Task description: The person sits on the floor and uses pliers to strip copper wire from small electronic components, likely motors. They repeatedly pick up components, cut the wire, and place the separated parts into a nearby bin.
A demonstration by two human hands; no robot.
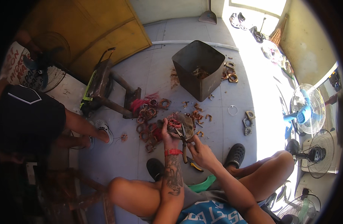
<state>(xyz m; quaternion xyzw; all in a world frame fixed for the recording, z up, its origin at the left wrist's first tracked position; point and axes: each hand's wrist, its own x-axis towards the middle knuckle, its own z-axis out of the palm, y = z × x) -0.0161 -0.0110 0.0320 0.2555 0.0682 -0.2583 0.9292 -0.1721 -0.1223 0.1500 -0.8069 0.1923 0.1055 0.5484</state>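
My left hand is closed around a small motor stator with reddish copper windings. In my right hand is a pair of scissor-like cutters; their parted blades reach the windings. Behind the stator sits a greyish, rounded block, partly hidden. Cut copper coil pieces lie scattered just beyond it. To the left is a pile of stators and metal rings with tangled red wire. Yellow-and-black pliers rest on the floor below my right hand.
A dark square metal bin stands ahead, stator cores beside it and more cores farther right. A wooden stool lies left. Another person is at the left. Several fans, one blue, line the right side.
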